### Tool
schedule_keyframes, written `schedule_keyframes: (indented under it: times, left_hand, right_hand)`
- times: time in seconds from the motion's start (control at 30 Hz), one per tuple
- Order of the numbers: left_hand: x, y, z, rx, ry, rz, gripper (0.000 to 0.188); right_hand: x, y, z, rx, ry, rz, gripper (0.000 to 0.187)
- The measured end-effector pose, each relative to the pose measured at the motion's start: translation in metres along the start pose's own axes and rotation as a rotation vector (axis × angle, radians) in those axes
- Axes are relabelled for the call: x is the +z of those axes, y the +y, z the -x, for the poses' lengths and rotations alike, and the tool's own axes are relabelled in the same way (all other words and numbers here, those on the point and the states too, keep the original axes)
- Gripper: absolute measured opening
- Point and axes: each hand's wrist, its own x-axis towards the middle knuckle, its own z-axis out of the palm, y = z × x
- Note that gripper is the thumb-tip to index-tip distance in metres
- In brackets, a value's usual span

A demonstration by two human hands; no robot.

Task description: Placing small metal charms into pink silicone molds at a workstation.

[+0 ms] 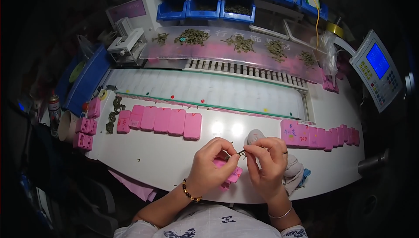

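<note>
At the front of the white table, my left hand point(211, 168) and my right hand point(268, 163) meet with the fingers of each pinched. Between the fingertips is a small thin dark piece point(241, 152), too small to tell its kind. Partly hidden under my left hand lies a pink block point(235, 175) with marks on it. Just beyond my right hand stands a rounded grey object point(255, 136). A crumpled pale cloth point(293, 168) lies to the right of that hand.
Pink blocks stand in a left row point(162, 120) and a right row point(301, 134). Behind runs a white conveyor belt point(209, 87). A clear sheet point(214, 54) beyond it bears piles of small greenish-brown pieces point(194, 37). Blue bins point(238, 14) line the back; a control panel point(376, 70) stands right.
</note>
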Motion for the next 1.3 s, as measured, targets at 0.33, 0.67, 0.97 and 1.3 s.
schedule_keyframes:
  times: [0.33,0.67,0.97,1.3]
  left_hand:
    - [0.006,0.005,0.0,0.307,0.102,-0.351,0.014]
    - [-0.005,-0.002,-0.003,0.691,0.146,-0.722,0.025]
    - [-0.006,-0.001,-0.004,0.718,0.189,-0.734,0.043]
    - [-0.018,0.012,0.002,-0.163,-0.131,0.002,0.04]
  right_hand:
    - [0.011,-0.003,0.006,0.192,0.007,-0.141,0.015]
    - [-0.004,0.006,0.001,0.517,-0.22,-0.535,0.013]
    - [0.008,0.006,0.009,0.668,-0.207,-0.833,0.014]
    - [0.005,0.015,0.008,0.527,-0.057,-0.675,0.011]
